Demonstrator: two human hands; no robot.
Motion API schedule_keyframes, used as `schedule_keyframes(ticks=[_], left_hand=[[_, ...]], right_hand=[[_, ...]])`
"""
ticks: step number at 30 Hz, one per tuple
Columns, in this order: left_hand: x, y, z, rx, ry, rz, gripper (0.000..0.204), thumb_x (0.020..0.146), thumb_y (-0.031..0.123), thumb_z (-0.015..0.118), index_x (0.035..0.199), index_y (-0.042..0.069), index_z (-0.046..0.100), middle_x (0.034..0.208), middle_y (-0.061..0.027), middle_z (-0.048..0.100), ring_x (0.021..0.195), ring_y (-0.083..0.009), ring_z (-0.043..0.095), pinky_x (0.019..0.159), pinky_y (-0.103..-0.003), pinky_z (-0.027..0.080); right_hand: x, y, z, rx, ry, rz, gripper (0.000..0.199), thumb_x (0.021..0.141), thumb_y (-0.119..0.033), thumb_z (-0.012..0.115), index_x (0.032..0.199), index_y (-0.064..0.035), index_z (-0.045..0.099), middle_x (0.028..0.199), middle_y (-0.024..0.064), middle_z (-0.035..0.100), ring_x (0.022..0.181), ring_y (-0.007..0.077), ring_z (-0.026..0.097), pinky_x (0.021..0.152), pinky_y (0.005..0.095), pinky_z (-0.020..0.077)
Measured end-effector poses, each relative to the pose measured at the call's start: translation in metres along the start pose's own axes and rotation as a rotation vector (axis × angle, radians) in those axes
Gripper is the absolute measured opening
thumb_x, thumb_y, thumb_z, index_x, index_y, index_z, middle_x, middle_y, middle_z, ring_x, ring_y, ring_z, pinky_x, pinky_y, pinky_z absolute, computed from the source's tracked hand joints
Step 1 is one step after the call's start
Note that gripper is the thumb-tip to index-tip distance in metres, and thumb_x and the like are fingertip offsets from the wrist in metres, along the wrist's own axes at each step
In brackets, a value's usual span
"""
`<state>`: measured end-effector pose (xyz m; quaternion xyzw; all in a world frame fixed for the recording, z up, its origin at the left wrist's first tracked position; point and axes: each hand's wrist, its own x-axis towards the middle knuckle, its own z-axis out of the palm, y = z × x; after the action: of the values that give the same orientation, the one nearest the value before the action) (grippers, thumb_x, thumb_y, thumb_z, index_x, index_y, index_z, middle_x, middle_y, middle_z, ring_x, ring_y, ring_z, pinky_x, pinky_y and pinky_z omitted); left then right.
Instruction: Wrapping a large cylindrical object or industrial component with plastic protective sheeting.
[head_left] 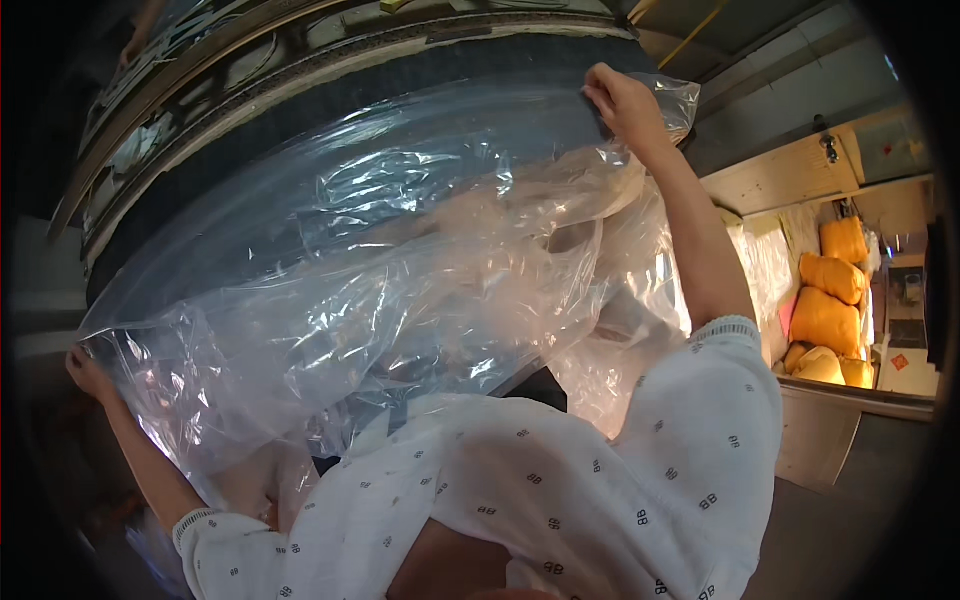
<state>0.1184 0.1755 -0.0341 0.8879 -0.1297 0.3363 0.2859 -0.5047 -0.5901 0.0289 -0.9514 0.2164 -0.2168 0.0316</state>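
A wide sheet of clear plastic film (400,290) stretches between my two arms, crumpled and shiny, and hangs down toward my body. At the far left, the fingers of my left hand (88,372) are closed on a corner of the film. My right hand (625,105) pinches the film's upper edge at the far right, with a loose flap of it sticking out beyond the wrist. Between the hands the film's far edge runs fairly taut over a dark work surface (330,100). The film is see-through, and glare blurs what lies beneath it.
Behind the dark surface runs a long rail (230,110) of a machine or bench. To the right stands a wooden panel (780,175). Beyond it, orange bundles (828,310) are stacked in a lit area. More clear plastic (765,265) hangs near them.
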Motion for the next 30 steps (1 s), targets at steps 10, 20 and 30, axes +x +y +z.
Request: schedule_keyframes(ticks=[10, 20, 30], left_hand=[[-0.028, -0.020, -0.200, -0.685, -0.500, -0.392, 0.044, 0.086, 0.025, 0.058, 0.122, 0.004, 0.046, 0.117, -0.0076, 0.053, 0.108, -0.0171, 0.050, 0.093, -0.031, 0.038], [-0.039, 0.068, -0.137, -0.695, -0.422, -0.642, 0.037, 0.088, 0.026, 0.055, 0.119, 0.007, 0.052, 0.115, -0.0013, 0.055, 0.106, -0.0104, 0.050, 0.086, -0.023, 0.041], [-0.049, 0.238, 0.085, -0.249, -0.009, -0.214, 0.020, 0.082, 0.026, 0.055, 0.091, 0.010, 0.063, 0.086, -0.0118, 0.062, 0.083, -0.0260, 0.059, 0.074, -0.033, 0.045]], right_hand=[[0.018, -0.018, 0.025, 0.187, 0.147, 0.202, 0.015, 0.077, -0.021, 0.061, 0.083, -0.0074, 0.059, 0.078, 0.0074, 0.061, 0.072, 0.0261, 0.059, 0.065, 0.0343, 0.0450], [0.080, 0.020, -0.044, 0.620, 0.300, 0.182, 0.018, 0.084, -0.022, 0.059, 0.096, -0.0084, 0.061, 0.093, 0.0015, 0.058, 0.088, 0.0121, 0.053, 0.078, 0.0244, 0.0407], [0.043, 0.204, 0.051, 0.055, 0.379, 0.481, 0.030, 0.087, -0.024, 0.051, 0.107, -0.0018, 0.053, 0.101, 0.0114, 0.058, 0.092, 0.0227, 0.054, 0.083, 0.0312, 0.0401]])
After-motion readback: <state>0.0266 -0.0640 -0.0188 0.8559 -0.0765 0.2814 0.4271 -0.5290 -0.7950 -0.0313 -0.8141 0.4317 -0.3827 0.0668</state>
